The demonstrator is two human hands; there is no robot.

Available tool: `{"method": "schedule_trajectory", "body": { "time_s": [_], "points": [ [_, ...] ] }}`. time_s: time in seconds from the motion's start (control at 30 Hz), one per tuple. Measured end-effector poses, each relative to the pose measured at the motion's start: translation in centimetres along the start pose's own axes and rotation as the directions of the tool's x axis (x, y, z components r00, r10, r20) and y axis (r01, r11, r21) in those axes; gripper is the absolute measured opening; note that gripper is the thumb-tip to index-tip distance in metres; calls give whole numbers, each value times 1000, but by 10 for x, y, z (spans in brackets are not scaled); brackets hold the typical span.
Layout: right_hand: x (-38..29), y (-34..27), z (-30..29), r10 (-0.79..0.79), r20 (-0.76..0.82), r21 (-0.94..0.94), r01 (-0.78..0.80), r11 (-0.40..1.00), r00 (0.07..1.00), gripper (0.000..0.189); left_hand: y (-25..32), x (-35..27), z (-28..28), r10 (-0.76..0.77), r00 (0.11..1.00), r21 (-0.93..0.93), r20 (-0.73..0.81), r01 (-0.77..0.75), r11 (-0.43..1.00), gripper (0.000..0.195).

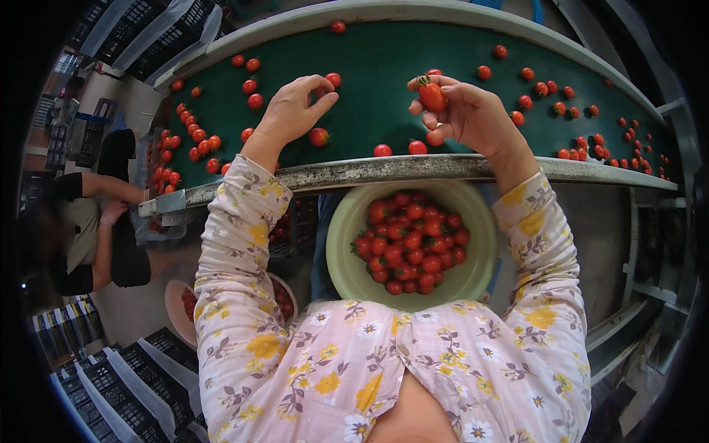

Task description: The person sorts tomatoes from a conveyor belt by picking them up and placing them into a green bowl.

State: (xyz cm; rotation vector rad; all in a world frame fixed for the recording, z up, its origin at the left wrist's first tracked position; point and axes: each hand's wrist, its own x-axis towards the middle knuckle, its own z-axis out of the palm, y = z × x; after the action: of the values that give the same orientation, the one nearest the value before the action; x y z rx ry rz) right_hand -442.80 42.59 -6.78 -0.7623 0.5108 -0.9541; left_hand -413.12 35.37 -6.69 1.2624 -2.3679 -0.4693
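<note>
My right hand (pixel 462 111) holds an elongated orange-red cherry tomato (pixel 432 97), its green calyx towards the far side, above a green conveyor belt (pixel 371 61). Another tomato (pixel 435 138) shows just below those fingers; whether they touch it, I cannot tell. Over the belt to the left, my left hand (pixel 296 108) has its thumb and forefinger apart with nothing seen between them. A red tomato (pixel 333 80) lies at its fingertips, partly covered. In front of my body, a pale green basin (pixel 343 260) contains many red tomatoes (pixel 412 241) below the belt's near rail.
A worn near rail (pixel 382 169) and a pale far rail (pixel 388 8) border the belt. Tomatoes (pixel 202 147) cluster left, others (pixel 598 149) right. A co-worker (pixel 99 221) sits at the left end. Black crates (pixel 138 382) and a pink basin (pixel 178 310) stand at lower left.
</note>
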Motion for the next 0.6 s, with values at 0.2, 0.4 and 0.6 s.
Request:
{"method": "schedule_trajectory", "body": {
  "time_s": [0.2, 0.4, 0.6],
  "points": [
    [-44, -2, 1, 43, 94, 244, -65, 968, 995, 41, 7, 8, 9, -43, 999, -68, 21, 45, 997, 25],
    [-99, 18, 49, 302, -21, -594, -255, 763, 953, 25, 11, 9, 12, -75, 997, -38, 37, 76, 996, 22],
    [-133, 54, 30, 3, 146, -959, 141, 244, 989, 29, 29, 17, 17, -36, 998, -21, 57, 38, 999, 20]
  ]
}}
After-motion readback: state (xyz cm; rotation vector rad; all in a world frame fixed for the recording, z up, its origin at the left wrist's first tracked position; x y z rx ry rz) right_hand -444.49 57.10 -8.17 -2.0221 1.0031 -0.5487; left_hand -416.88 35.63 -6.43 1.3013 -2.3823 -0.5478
